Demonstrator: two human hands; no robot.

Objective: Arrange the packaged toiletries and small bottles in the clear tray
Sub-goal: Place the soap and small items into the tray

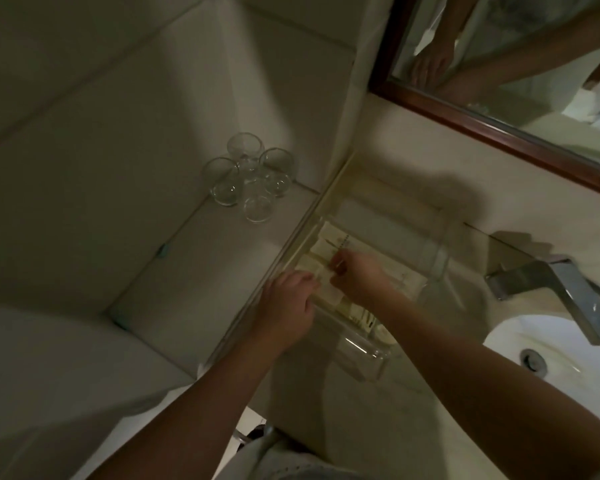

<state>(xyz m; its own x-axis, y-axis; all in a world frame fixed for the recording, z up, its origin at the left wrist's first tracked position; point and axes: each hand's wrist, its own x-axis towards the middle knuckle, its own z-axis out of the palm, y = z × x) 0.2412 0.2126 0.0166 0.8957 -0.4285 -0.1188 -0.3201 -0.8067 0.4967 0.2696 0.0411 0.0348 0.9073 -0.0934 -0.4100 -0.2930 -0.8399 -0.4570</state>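
**Two hands in the clear tray**

Two hands work inside the clear tray [371, 362], which I see on the counter beside the sink [548, 344]. My left hand [286, 306] is curled at the tray's left wall, fingertips on a pale packet; how tight, I cannot tell. My right hand [361, 277] pinches something thin above the packaged toiletries [329, 247]. Glasses [246, 178] stand well apart, in the corner.
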